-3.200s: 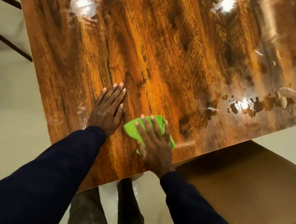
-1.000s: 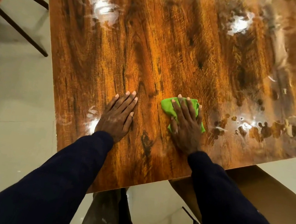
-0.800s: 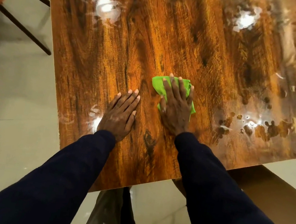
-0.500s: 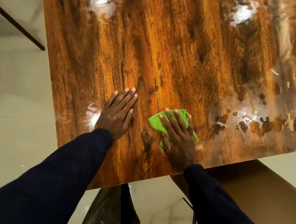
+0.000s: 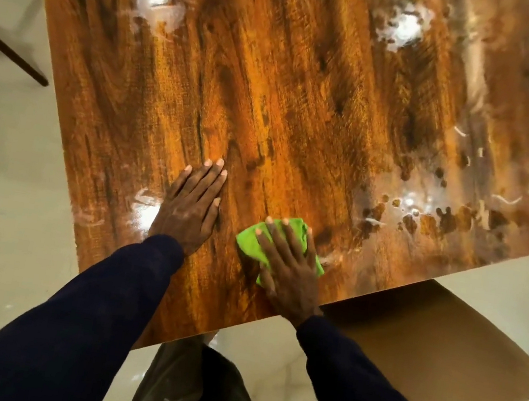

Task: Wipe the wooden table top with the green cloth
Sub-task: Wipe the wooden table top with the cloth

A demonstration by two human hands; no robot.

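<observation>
The wooden table top (image 5: pixel 309 86) fills most of the head view, glossy brown with wet smears and droplets toward its right side. A small green cloth (image 5: pixel 248 239) lies near the table's near edge. My right hand (image 5: pixel 290 270) presses flat on the cloth, fingers spread over it, covering most of it. My left hand (image 5: pixel 191 206) rests flat on the bare wood just left of the cloth, fingers together, holding nothing.
A brown chair seat (image 5: pixel 433 352) sits below the table's near right edge. Dark chair legs (image 5: pixel 3 48) stand on the pale floor at the far left. White smears mark the table's far left, far middle and the spot beside my left hand.
My right hand slid the cloth away across the table, then pulled it back toward the near edge. My left hand stayed planted in the same spot.
</observation>
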